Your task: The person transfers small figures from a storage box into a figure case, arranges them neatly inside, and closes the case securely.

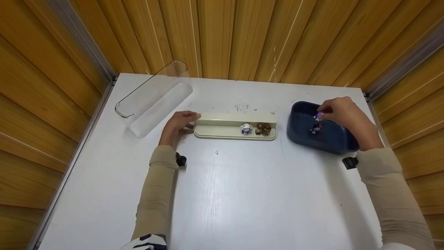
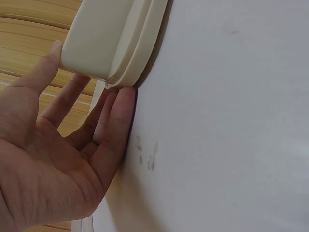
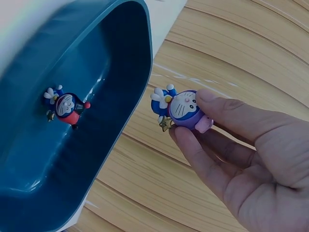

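Observation:
My left hand (image 1: 179, 124) grips the left end of an open cream pencil case (image 1: 222, 132), thumb at the lid's edge and fingers at the base. Inside the case's right half sit a small white figurine (image 1: 246, 128) and a brown figurine (image 1: 265, 129). Over the dark blue bin (image 1: 305, 146), my right hand (image 1: 348, 114) pinches a purple Doraemon figurine (image 3: 187, 108) between thumb and fingers. A red and dark Doraemon figurine (image 3: 68, 106) lies on the bin's floor.
A clear plastic container (image 1: 154, 93) with a whitish base lies slanted at the table's back left. Wood-patterned panels (image 1: 215, 38) stand around the white table (image 1: 229, 194). The bin's raised walls surround the figurine inside it.

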